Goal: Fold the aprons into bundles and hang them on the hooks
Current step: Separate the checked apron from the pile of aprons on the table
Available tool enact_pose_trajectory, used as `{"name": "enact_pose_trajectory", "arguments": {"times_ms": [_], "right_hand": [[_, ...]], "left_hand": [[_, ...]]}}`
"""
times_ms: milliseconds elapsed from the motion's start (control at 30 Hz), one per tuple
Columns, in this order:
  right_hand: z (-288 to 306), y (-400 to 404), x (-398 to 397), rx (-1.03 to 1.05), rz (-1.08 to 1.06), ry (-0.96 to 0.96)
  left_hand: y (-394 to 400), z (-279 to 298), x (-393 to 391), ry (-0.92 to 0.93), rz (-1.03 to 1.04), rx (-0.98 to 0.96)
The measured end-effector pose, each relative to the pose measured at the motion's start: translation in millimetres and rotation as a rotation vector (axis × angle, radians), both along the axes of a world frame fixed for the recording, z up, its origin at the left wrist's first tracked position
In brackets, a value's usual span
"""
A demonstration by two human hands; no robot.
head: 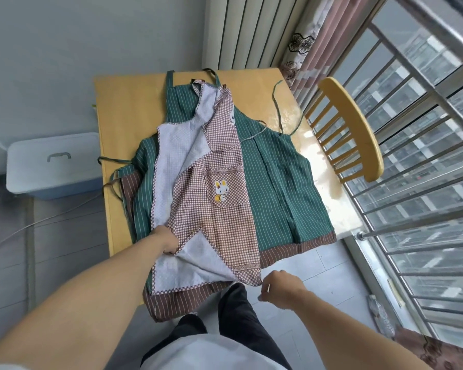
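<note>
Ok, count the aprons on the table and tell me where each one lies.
2: a brown checked apron with a rabbit pocket lies half-folded on top; a green striped apron with a brown hem lies spread beneath. More could be hidden underneath.

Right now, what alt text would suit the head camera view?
A person's left hand grips a brown checked apron lying half folded on a green striped apron on a wooden table. The right hand hovers just past the hem.

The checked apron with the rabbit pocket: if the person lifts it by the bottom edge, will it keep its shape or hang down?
The checked apron will probably hang limp: it already folds over itself where the left hand grips it. It seems light, since it lies thin on the green striped apron. Its loose ties may trail.
</note>
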State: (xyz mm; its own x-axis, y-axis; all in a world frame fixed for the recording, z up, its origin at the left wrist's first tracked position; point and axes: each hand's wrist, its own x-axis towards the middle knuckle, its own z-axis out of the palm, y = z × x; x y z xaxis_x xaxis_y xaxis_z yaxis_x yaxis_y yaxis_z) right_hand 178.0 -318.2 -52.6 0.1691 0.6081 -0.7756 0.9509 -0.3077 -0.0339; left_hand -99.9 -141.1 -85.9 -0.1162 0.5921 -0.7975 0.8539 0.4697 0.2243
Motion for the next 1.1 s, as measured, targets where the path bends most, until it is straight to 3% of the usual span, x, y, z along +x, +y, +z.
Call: {"name": "enact_pose_trajectory", "arguments": {"times_ms": [133, 267, 367, 500, 667, 800, 933, 1100], "right_hand": [[3, 22, -6, 0.217, -0.228, -0.155], [5, 50, -14, 0.41, -0.37, -0.041], [0, 61, -31, 0.366, -0.227, 0.092], [-9, 63, -56, 0.181, 0.03, 0.182], [-12, 60, -67, -0.021, 0.167, 0.155], [-1, 78, -73, -0.098, 0.289, 0.153], [9, 115, -75, 0.131, -0.082, 0.328], [22, 180, -71, 0.256, -0.426, 0.493]], "left_hand": [[-16, 5, -1, -0.217, 0.287, 0.03], [-27, -2, -16, -0.541, 0.732, -0.09], [-36, -5, -36, -0.609, 0.66, -0.164], [-45, -21, -66, -0.5, 0.446, -0.195], [-60, 1, -65, -0.344, 0.061, -0.132], [-45, 1, -73, -0.265, -0.103, -0.121], [-19, 26, -74, -0.349, 0.125, -0.22], [26, 16, -53, -0.546, 0.55, -0.01]]}}
